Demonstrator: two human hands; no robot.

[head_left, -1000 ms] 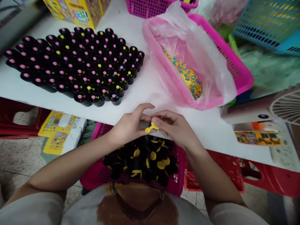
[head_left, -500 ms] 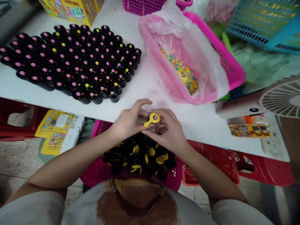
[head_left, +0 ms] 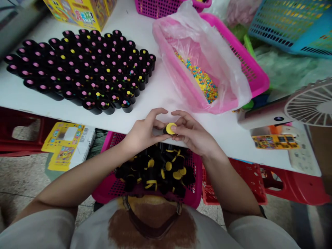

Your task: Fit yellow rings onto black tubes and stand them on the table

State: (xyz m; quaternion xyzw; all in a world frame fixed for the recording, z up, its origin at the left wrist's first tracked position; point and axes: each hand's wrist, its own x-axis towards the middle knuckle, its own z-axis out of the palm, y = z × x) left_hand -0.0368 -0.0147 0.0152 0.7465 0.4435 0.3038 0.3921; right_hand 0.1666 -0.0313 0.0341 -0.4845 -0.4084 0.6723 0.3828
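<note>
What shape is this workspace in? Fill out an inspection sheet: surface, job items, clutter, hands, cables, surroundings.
Surface: white table, bearing cups, bag and boxes.
Job items: black container with yellow cap, held; black cups in rows, showing pink or yellow discs; black-and-yellow pieces heaped in magenta basket; coloured beads in open plastic bag.
Clutter: fan at right; yellow box far left.
Hands: left hand holds the container; right hand has its thumb on the cap, grip unclear.
Cables: nothing seen clearly.
Surroundings: red stool, turquoise basket, tiled floor.
</note>
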